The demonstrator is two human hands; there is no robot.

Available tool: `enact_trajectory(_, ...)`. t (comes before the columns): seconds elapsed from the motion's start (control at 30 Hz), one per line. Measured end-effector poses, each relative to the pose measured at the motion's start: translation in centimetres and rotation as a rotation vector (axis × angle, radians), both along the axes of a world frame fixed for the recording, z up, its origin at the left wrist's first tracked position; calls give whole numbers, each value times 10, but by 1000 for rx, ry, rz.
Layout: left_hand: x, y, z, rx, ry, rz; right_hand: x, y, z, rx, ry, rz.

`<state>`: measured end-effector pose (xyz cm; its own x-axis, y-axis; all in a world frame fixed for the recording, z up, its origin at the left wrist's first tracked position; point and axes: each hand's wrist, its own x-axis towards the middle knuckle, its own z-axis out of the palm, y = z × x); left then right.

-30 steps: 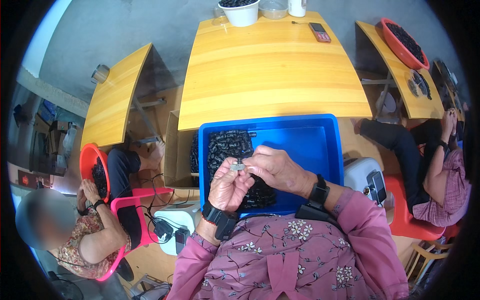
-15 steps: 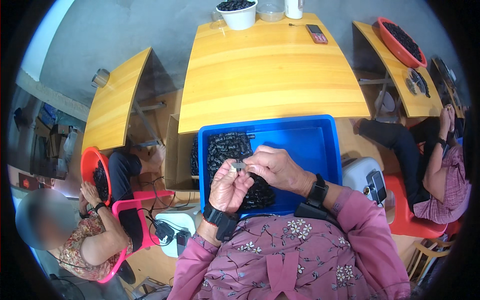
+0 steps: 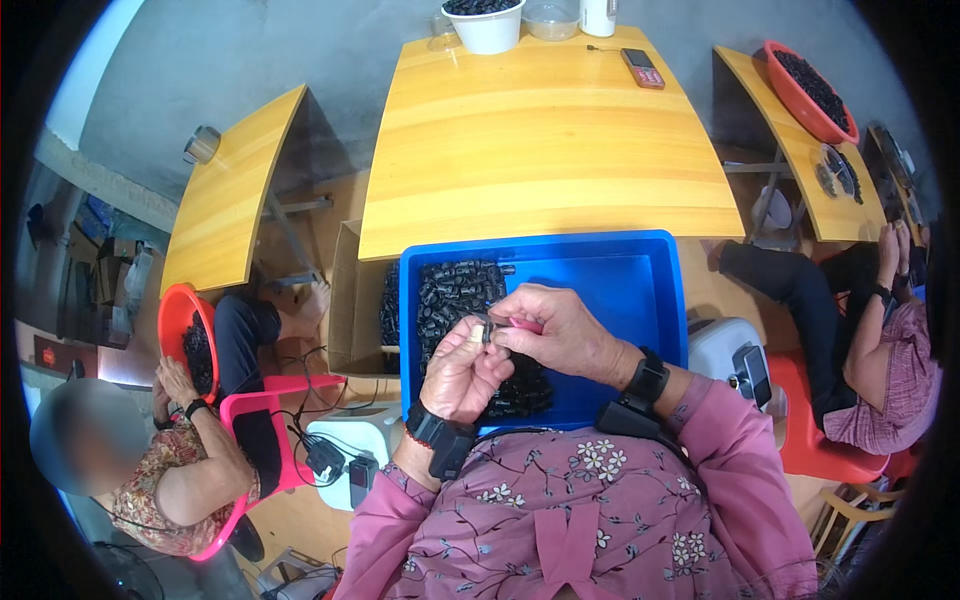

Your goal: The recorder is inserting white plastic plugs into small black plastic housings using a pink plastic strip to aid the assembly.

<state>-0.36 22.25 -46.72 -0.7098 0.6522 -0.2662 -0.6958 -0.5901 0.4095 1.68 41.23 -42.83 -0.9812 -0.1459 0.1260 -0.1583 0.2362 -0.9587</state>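
Blue tray (image 3: pixel 620 275) sitting under both hands, black parts (image 3: pixel 455 290) piling inside — left hand (image 3: pixel 462 368) and right hand (image 3: pixel 552 332) pinching small dark piece (image 3: pixel 486 328), fingers narrow; axis unclear.

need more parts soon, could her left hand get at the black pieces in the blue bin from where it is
Probably yes. The left hand hangs right over the heap of black pieces in the open blue bin, with nothing between. It does pinch a small part together with the right hand, so it would need freeing first.

Blue tray (image 3: pixel 620 275) of black parts (image 3: pixel 455 290); yellow tables (image 3: pixel 545 130); pink floral sleeves (image 3: pixel 740 450); black wristbands (image 3: pixel 648 380); red bowl (image 3: pixel 800 95); pink chair (image 3: pixel 265 400).
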Motion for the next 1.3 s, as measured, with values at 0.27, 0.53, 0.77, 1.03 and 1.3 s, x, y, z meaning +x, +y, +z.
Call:
enact_trajectory(0.27,2,-1,1,26,34,-53,-3,-2,-5,-106,-69,21)
enact_trajectory(0.53,1,0,2,40,-29,-11,2,-1,-4,-355,-184,-19)
enact_trajectory(0.77,0,-2,-4,59,-35,65,6,-1,-3,121,147,58)
enact_trajectory(1.03,0,-3,-3,41,-28,70,5,-2,-10,160,197,78)
enact_trajectory(1.3,2,-2,-2,35,3,53,2,2,-19,132,235,42)
